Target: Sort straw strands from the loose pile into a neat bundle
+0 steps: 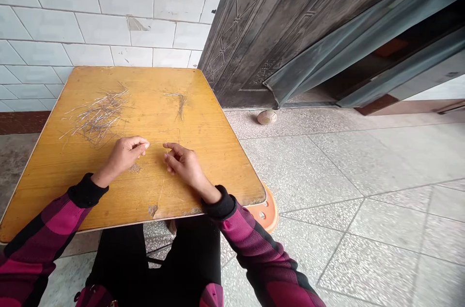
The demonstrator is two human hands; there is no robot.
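Hands [125,154] at wood tbl [203,103], strand pile [98,115] ahead.

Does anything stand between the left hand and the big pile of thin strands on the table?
Nothing visible does: the left hand sits just short of the pile of thin strands on the yellow wooden tabletop.

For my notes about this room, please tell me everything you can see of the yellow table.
The square table top has a yellow-orange wood-grain surface. Near its front edge are rough, paler chipped patches. Thin silvery strands lie on it in a loose heap, with a smaller bunch beside. The left hand and right hand are over its near half. Its far edge is beside a white tiled wall.
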